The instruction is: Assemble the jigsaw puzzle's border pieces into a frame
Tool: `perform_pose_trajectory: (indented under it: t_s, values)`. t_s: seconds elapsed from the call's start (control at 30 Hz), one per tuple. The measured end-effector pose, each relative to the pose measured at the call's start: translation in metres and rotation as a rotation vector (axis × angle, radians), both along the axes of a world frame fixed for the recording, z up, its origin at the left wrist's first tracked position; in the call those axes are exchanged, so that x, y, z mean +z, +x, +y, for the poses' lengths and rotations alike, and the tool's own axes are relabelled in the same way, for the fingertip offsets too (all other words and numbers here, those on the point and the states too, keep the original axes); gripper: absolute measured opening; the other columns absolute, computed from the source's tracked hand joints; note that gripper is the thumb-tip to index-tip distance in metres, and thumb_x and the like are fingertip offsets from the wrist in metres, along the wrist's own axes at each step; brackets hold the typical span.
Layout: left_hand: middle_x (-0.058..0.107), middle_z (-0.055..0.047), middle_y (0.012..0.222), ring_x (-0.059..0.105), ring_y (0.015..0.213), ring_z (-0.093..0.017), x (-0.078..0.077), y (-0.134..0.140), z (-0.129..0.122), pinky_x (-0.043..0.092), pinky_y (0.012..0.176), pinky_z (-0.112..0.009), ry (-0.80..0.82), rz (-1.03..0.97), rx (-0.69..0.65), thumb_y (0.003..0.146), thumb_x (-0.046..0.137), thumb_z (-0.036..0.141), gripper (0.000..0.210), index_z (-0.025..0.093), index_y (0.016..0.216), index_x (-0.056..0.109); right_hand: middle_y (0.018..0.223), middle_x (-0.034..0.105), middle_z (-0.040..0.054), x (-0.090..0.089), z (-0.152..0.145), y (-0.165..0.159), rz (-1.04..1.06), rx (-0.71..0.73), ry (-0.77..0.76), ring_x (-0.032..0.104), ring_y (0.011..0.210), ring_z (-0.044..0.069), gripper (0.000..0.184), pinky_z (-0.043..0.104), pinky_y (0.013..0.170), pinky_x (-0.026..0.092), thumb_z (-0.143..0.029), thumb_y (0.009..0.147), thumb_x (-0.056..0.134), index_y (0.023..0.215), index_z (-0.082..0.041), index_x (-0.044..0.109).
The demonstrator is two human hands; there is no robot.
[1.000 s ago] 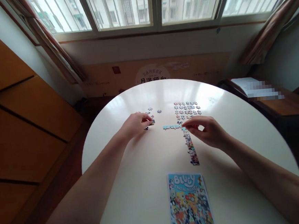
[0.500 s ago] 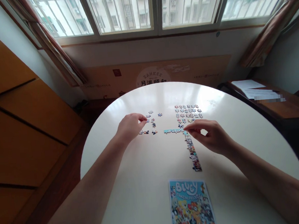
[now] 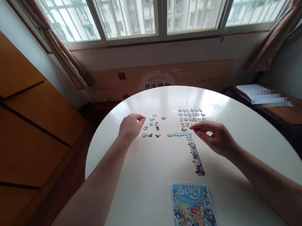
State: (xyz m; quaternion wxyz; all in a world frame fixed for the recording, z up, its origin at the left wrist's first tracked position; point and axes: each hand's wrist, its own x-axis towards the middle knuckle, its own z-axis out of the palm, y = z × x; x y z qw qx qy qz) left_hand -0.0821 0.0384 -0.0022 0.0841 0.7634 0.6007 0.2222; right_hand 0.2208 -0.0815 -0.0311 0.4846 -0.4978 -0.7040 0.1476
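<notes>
My left hand (image 3: pixel 131 129) is held above the table at the left edge of a loose group of jigsaw puzzle pieces (image 3: pixel 157 128). Its thumb and fingers are pinched together; whether a piece is between them cannot be seen. My right hand (image 3: pixel 215 135) hovers just right of the corner where a light blue strip of joined pieces (image 3: pixel 177 134) meets a darker strip of joined pieces (image 3: pixel 195 154) running toward me. Its thumb and index finger are closed at the tips, and any small thing there is hidden. Beyond it, separate pieces lie in rows (image 3: pixel 190 114).
A colourful Bluey picture sheet (image 3: pixel 194 207) lies near me on the round white table (image 3: pixel 136 197). Papers (image 3: pixel 259 94) rest on a wooden desk at the right. Orange-brown cabinets (image 3: pixel 19 137) stand on the left, and a barred window (image 3: pixel 130 13) is ahead.
My left hand has drawn back slightly up and left from the loose pieces. My right fingertips have shifted a little right and away from the strips' corner. The view has tilted slightly.
</notes>
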Motion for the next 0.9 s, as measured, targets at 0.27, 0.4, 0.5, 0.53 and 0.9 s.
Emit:
perform_pose_trajectory:
  t_s: [0.27, 0.4, 0.5, 0.53, 0.9]
  values:
    - [0.077, -0.006, 0.104, 0.069, 0.097, -0.025, -0.017, 0.023, -0.009, 0.054, 0.085, -0.033, -0.036, 0.135, -0.133, 0.091, 0.057, 0.034, 0.026, 0.025, 0.097, 0.081, 0.092, 0.08, 0.0063, 0.0, 0.0, 0.001, 0.009, -0.008, -0.026, 0.073, 0.081, 0.024, 0.016, 0.038, 0.064, 0.06, -0.024, 0.088, 0.064, 0.093, -0.025, 0.08]
    - [0.076, -0.007, 0.107, 0.067, 0.103, -0.026, -0.018, 0.027, -0.011, 0.052, 0.09, -0.035, -0.032, 0.187, -0.16, 0.091, 0.057, 0.034, 0.027, 0.024, 0.101, 0.08, 0.092, 0.08, 0.0065, 0.001, -0.001, -0.001, 0.01, -0.009, -0.026, 0.073, 0.081, 0.023, 0.016, 0.038, 0.064, 0.059, -0.025, 0.088, 0.064, 0.092, -0.024, 0.08]
    - [0.075, -0.007, 0.11, 0.066, 0.105, -0.026, -0.017, 0.032, -0.014, 0.051, 0.092, -0.035, -0.034, 0.208, -0.153, 0.092, 0.058, 0.034, 0.027, 0.023, 0.101, 0.08, 0.092, 0.08, 0.006, 0.0, 0.0, -0.001, 0.014, -0.006, -0.02, 0.073, 0.082, 0.023, 0.016, 0.038, 0.065, 0.059, -0.023, 0.087, 0.064, 0.092, -0.024, 0.079]
    - [0.075, -0.007, 0.11, 0.066, 0.106, -0.026, -0.016, 0.033, -0.015, 0.051, 0.092, -0.035, -0.032, 0.212, -0.149, 0.092, 0.058, 0.035, 0.026, 0.023, 0.1, 0.081, 0.092, 0.08, 0.0059, 0.0, 0.0, -0.001, 0.016, -0.005, -0.022, 0.073, 0.082, 0.023, 0.016, 0.038, 0.065, 0.059, -0.023, 0.087, 0.064, 0.092, -0.024, 0.079]
    - [0.073, -0.009, 0.112, 0.062, 0.108, -0.03, -0.019, 0.042, -0.013, 0.048, 0.091, -0.04, -0.026, 0.251, -0.137, 0.091, 0.059, 0.046, 0.031, 0.022, 0.095, 0.079, 0.09, 0.079, 0.0047, 0.003, 0.001, -0.002, 0.037, -0.001, -0.052, 0.071, 0.08, 0.02, 0.018, 0.035, 0.065, 0.058, -0.02, 0.086, 0.064, 0.093, -0.024, 0.08]
